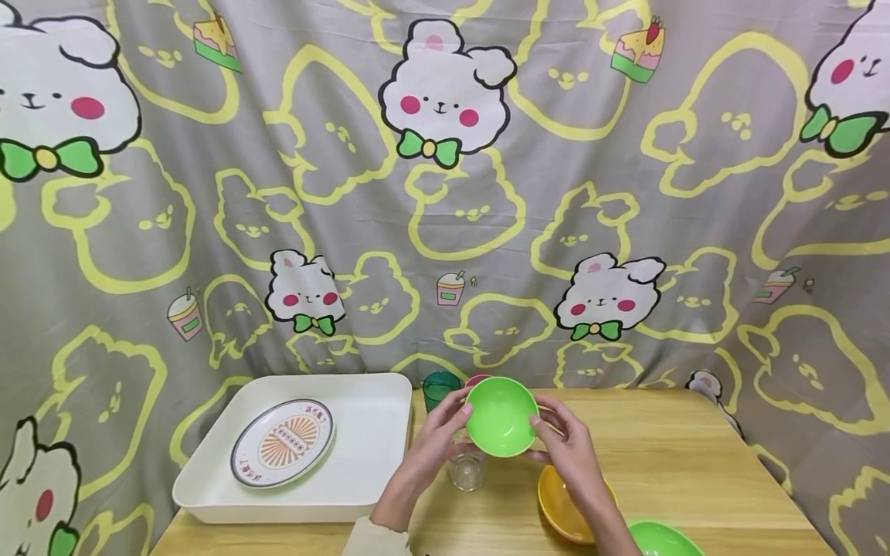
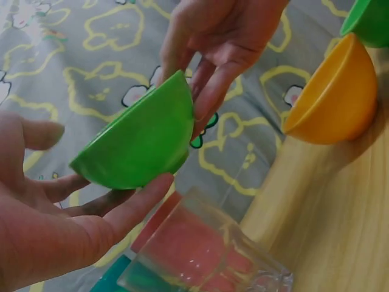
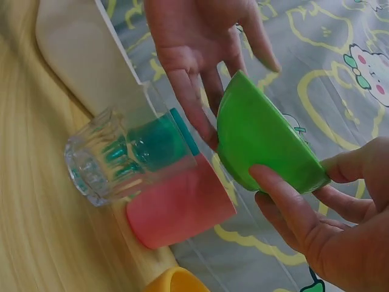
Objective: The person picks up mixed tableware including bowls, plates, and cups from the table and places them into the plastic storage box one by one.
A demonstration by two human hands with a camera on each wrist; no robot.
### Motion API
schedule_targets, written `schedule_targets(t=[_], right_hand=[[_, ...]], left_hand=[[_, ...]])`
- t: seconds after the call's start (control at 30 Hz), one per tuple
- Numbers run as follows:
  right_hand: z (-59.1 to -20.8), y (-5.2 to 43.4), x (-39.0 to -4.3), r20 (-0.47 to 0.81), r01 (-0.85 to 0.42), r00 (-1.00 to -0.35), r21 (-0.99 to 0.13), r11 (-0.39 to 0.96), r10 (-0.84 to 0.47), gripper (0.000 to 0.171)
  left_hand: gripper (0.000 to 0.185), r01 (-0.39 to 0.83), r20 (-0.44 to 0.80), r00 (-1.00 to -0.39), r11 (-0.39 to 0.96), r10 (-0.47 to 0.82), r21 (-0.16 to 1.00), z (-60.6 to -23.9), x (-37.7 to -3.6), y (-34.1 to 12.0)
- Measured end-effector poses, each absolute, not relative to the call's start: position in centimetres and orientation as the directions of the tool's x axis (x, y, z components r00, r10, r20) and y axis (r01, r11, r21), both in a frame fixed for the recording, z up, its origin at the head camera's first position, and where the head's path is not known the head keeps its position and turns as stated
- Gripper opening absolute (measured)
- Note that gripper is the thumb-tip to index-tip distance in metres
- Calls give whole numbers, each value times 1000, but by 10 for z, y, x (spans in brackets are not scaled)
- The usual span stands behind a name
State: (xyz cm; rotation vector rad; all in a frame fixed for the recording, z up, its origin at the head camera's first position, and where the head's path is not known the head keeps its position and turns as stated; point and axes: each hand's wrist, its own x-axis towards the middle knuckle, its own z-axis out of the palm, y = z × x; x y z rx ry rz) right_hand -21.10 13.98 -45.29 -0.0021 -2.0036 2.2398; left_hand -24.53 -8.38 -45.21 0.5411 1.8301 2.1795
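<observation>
A green bowl (image 1: 502,417) is held up above the table, its hollow side facing the head camera. My right hand (image 1: 568,444) grips it at the right, thumb at the rim and fingers against the outside. On the other side, my left hand (image 1: 436,432) touches the bowl's underside with extended fingers; in the left wrist view its thumb (image 2: 45,135) stands apart from the rim. Below the bowl stands a clear glass (image 3: 103,155), with a pink cup (image 3: 179,204) and a teal cup (image 1: 439,388) close by.
A white tray (image 1: 368,463) at the left holds a round patterned plate (image 1: 285,442). Near my right forearm are an orange bowl (image 1: 562,513) and another green bowl (image 1: 664,540). A printed grey curtain (image 1: 445,224) hangs behind the wooden table (image 1: 695,455).
</observation>
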Motion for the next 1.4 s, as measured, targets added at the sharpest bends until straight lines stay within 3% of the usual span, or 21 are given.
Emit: schedule_targets(t=[0.5,0.87,1.03,1.23,1.4], right_hand=[[-455,137,-207,81,-85,-996,-990,-110,45,38],[-451,157,-201,143,-142,-989,-990,-15,-43,42],[-452,172,-197,180,-185,-982,-972,146,-52,33],[-451,190,-199,259,-276,-961,-850,448,-100,26],[-452,200,-199,241,-300,-954,-769,564,-179,26]], left_hand=[[47,48,116,-909,-176,401,983,-455,-243,-81],[48,54,101,-917,-131,385,990,-446,-243,-88],[48,39,76,-934,-114,349,993,-441,-243,-99],[48,32,53,-958,-77,281,997,-433,-247,-125],[46,38,45,-985,-45,169,998,-424,-250,-148]])
